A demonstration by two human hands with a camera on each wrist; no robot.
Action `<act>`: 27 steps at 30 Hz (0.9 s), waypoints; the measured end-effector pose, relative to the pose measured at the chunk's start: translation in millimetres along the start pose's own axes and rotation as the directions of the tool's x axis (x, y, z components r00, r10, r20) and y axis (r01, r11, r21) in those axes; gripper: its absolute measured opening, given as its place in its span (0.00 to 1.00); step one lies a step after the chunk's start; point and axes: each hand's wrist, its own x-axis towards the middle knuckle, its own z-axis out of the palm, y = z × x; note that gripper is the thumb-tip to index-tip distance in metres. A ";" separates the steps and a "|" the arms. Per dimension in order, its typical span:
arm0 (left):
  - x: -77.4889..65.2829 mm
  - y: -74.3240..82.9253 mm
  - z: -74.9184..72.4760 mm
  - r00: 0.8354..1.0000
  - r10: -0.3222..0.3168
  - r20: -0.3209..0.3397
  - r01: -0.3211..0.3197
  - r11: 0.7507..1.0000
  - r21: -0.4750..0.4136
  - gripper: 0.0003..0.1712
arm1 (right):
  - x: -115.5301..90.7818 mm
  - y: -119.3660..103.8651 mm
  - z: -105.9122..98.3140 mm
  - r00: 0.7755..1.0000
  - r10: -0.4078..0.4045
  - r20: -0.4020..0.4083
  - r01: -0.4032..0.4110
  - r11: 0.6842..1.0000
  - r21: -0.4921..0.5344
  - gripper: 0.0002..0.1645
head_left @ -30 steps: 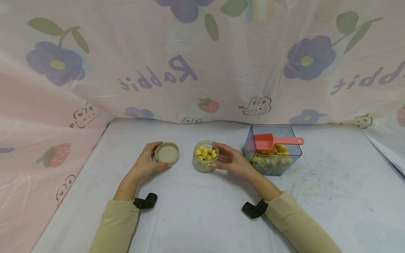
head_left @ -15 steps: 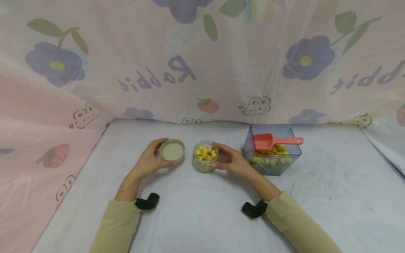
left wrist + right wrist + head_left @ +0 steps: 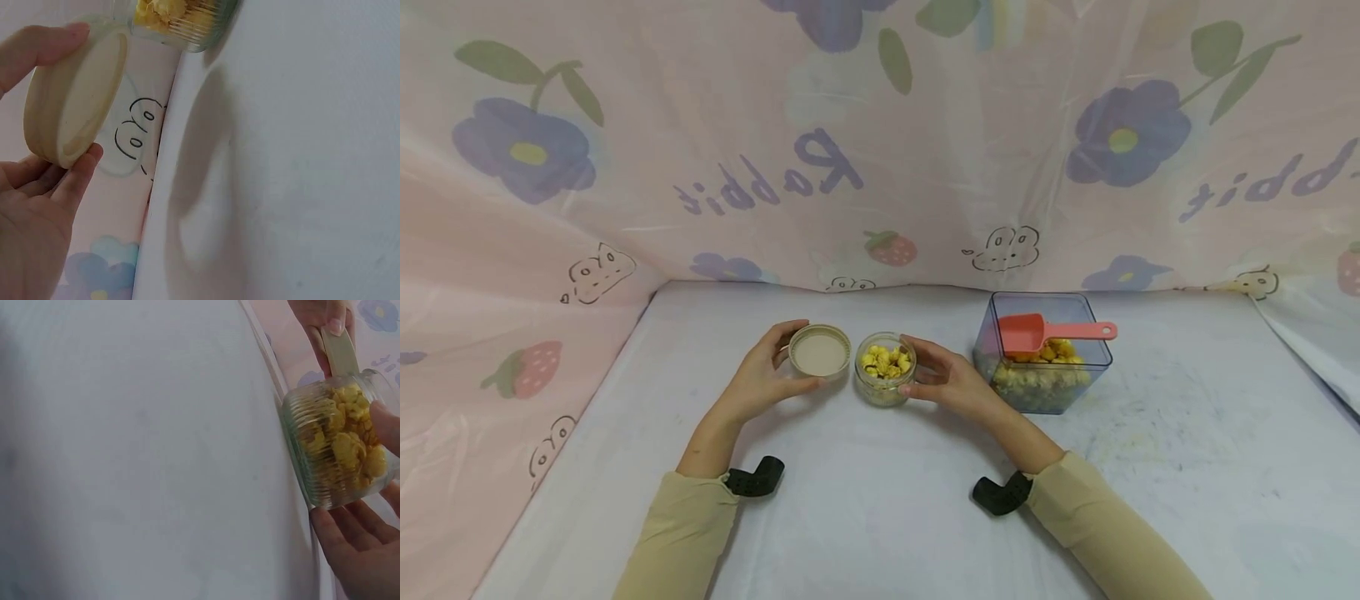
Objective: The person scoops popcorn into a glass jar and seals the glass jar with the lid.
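My left hand (image 3: 758, 377) grips a round beige lid (image 3: 819, 352) by its edge, thumb on the near side and fingers on the far side. In the left wrist view the lid (image 3: 78, 94) is raised off the table, its shadow falling on the cloth. Just right of it stands a ribbed glass jar (image 3: 884, 392), uncapped, holding yellow popcorn (image 3: 886, 362). My right hand (image 3: 953, 382) holds this jar from its right side, with thumb in front and fingers behind. The right wrist view shows the jar (image 3: 312, 450) upright on the table between thumb and fingers.
A clear square bin (image 3: 1041, 392) with more popcorn stands right of my right hand. A red scoop (image 3: 1030, 335) lies across its top, handle pointing right. White cloth (image 3: 865, 517) covers the table; a printed pink curtain (image 3: 910, 167) hangs behind it.
My left hand has lifted the lid and carried it right, close to the jar. The right hand and the jar have stayed in place.
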 end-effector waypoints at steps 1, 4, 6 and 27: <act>0.0 1.3 0.3 1.000 -0.002 0.002 0.002 1.000 -0.008 0.50 | 0.1 -0.4 0.2 1.000 0.000 0.000 0.000 1.000 0.001 0.45; -0.2 3.6 1.6 1.000 -0.012 0.008 0.013 1.000 -0.029 0.50 | 0.6 -0.9 0.4 1.000 0.000 0.004 0.000 1.000 0.001 0.45; -0.4 4.2 2.0 1.000 -0.017 0.012 0.017 0.999 -0.043 0.49 | 0.7 -1.3 0.6 1.000 0.000 0.007 0.000 1.000 0.005 0.45; 0.1 7.4 2.6 0.997 0.065 0.030 -0.061 0.991 -0.121 0.49 | -0.4 -2.0 0.9 1.000 0.007 -0.006 -0.007 1.000 -0.006 0.46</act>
